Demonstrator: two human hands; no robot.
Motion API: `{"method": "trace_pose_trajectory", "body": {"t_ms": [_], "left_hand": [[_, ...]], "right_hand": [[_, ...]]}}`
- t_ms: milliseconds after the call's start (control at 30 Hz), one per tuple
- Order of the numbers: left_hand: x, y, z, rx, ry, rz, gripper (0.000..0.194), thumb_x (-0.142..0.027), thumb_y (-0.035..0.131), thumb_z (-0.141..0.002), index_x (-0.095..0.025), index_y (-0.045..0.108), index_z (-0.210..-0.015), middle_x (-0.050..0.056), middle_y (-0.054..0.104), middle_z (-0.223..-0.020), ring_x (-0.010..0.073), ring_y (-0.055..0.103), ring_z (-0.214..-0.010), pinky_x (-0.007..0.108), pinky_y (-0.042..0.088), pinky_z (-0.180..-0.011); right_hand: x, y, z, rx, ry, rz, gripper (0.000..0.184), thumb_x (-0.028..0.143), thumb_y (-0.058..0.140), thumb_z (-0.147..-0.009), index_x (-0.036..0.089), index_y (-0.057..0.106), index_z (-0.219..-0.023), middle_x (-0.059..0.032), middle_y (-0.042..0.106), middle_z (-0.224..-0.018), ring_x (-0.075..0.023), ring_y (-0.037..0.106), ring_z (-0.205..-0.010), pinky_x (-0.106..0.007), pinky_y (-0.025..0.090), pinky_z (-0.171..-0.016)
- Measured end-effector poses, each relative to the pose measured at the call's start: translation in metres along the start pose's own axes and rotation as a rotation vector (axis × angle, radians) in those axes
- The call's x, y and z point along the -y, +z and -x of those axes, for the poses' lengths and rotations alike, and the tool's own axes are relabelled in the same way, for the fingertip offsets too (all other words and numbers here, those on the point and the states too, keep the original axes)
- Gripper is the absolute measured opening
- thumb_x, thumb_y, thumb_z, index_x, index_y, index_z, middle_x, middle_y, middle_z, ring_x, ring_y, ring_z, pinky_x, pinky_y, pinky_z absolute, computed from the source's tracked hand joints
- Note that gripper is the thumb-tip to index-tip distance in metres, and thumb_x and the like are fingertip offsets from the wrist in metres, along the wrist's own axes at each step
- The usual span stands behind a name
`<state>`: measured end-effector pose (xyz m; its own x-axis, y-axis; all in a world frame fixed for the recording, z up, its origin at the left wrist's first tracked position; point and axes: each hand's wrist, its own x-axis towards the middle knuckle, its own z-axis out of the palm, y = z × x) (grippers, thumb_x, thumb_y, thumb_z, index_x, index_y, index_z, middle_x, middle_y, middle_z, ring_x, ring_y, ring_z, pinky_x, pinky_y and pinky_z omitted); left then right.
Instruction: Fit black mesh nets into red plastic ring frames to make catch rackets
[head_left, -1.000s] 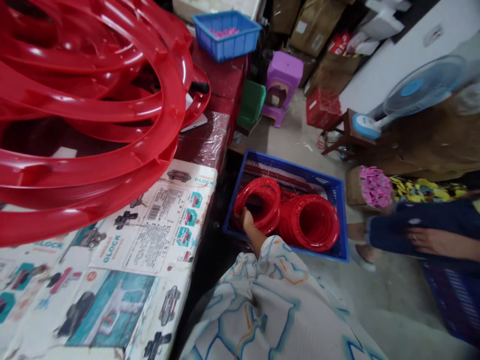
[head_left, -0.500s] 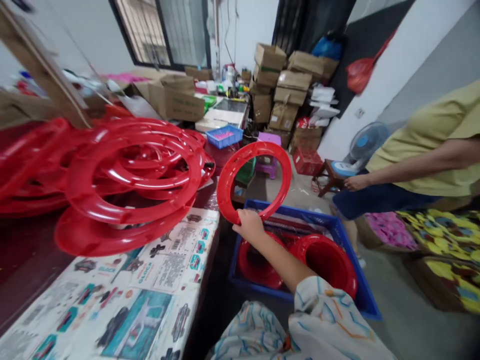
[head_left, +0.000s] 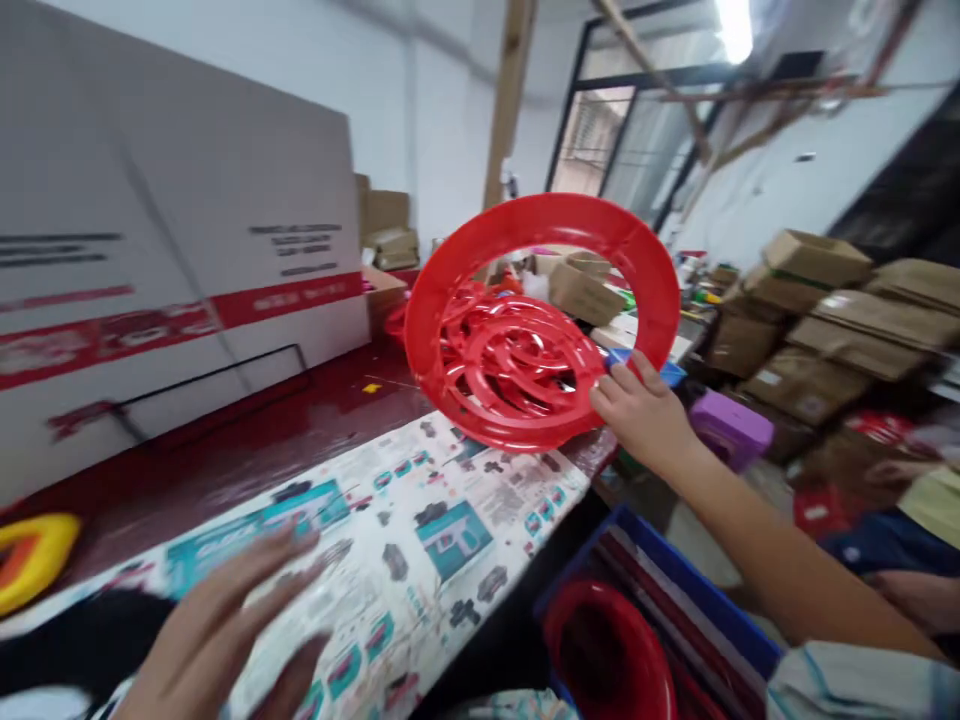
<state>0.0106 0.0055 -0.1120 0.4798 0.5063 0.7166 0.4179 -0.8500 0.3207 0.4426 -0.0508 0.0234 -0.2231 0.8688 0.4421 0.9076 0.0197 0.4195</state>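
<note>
My right hand (head_left: pixel 645 410) is closed on the right edge of a large red plastic ring (head_left: pixel 551 215), held up and tilted over the table. Through its opening a pile of similar red rings (head_left: pixel 517 345) shows behind. My left hand (head_left: pixel 225 630) is at the lower left, fingers spread and holding nothing, over the printed sheet (head_left: pixel 367 590) that covers the near table. Below my right forearm, stacked red rings (head_left: pixel 656 660) sit in a blue crate (head_left: pixel 686 575).
A large white carton (head_left: pixel 300 180) stands at the back left of the dark red table (head_left: pixel 330 410). A yellow ring-shaped piece (head_left: pixel 52 550) lies at the left edge. Beyond the crate are a purple stool (head_left: pixel 731 425) and stacked cardboard boxes (head_left: pixel 870 330). Part of another person (head_left: pixel 934 510) shows at the right.
My view has swung left. The red ring in my right hand has moved from above the crate to over the table. My left hand has come into view.
</note>
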Motion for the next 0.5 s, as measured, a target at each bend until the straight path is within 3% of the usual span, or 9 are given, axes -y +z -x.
{"method": "trace_pose_trajectory", "body": {"t_ms": [33,100,167,233,300,400,500], "left_hand": [[0.005,-0.003,-0.016,-0.032,-0.011,-0.018,0.050,-0.037,0.060,-0.085,-0.030,0.046,-0.132,0.008,0.049,-0.140,0.0304,0.049,-0.127,0.050,0.040,-0.108],[0.018,-0.007,-0.042,-0.050,-0.218,0.035,0.071,-0.045,0.060,-0.084,-0.022,0.030,-0.144,0.012,0.035,-0.151,0.0357,0.031,-0.140,0.061,0.027,-0.113],[0.032,-0.006,-0.057,0.017,-0.341,0.244,0.080,-0.053,0.063,-0.080,-0.019,0.029,-0.144,0.014,0.035,-0.151,0.0364,0.029,-0.140,0.060,0.030,-0.112],[0.041,-0.004,-0.059,0.080,-0.357,0.411,0.071,-0.056,0.065,-0.078,-0.016,0.045,-0.134,0.015,0.055,-0.135,0.0330,0.051,-0.125,0.048,0.046,-0.102],[0.046,-0.005,-0.053,0.116,-0.341,0.441,0.050,-0.050,0.063,-0.082,-0.016,0.061,-0.118,0.011,0.071,-0.107,0.0259,0.067,-0.097,0.035,0.056,-0.082],[0.045,-0.016,-0.040,0.081,-0.331,0.375,0.027,-0.040,0.057,-0.088,-0.019,0.070,-0.099,0.004,0.073,-0.079,0.0190,0.069,-0.072,0.027,0.055,-0.067],[0.035,-0.031,-0.027,0.017,-0.254,0.271,0.017,-0.033,0.059,-0.088,-0.022,0.070,-0.091,0.003,0.073,-0.082,0.0166,0.068,-0.074,0.024,0.053,-0.069]], "right_hand": [[0.003,-0.004,-0.015,-0.015,-0.069,-0.024,0.027,0.003,0.045,-0.083,0.025,0.059,-0.076,-0.0028,0.058,-0.078,-0.0226,0.052,-0.104,-0.051,0.031,-0.112],[0.015,-0.012,-0.041,-0.047,-0.190,-0.066,0.027,0.003,0.044,-0.083,0.026,0.057,-0.076,-0.0020,0.056,-0.077,-0.0217,0.052,-0.105,-0.050,0.032,-0.113],[0.031,-0.019,-0.059,-0.080,-0.294,-0.100,0.028,0.002,0.044,-0.083,0.026,0.057,-0.077,-0.0016,0.055,-0.077,-0.0214,0.053,-0.106,-0.051,0.033,-0.112],[0.044,-0.025,-0.071,-0.107,-0.367,-0.142,0.027,0.003,0.045,-0.082,0.026,0.056,-0.077,-0.0014,0.055,-0.077,-0.0215,0.054,-0.105,-0.053,0.033,-0.112],[0.052,-0.029,-0.078,-0.117,-0.388,-0.208,0.026,0.003,0.047,-0.081,0.026,0.056,-0.075,-0.0007,0.055,-0.075,-0.0209,0.055,-0.101,-0.054,0.032,-0.112],[0.050,-0.028,-0.084,-0.127,-0.358,-0.310,0.027,0.000,0.048,-0.076,0.025,0.055,-0.071,0.0008,0.053,-0.070,-0.0189,0.057,-0.095,-0.052,0.032,-0.112],[0.039,-0.022,-0.089,-0.138,-0.353,-0.252,0.028,-0.002,0.046,-0.075,0.024,0.052,-0.067,0.0008,0.051,-0.067,-0.0189,0.057,-0.093,-0.053,0.032,-0.111]]}}
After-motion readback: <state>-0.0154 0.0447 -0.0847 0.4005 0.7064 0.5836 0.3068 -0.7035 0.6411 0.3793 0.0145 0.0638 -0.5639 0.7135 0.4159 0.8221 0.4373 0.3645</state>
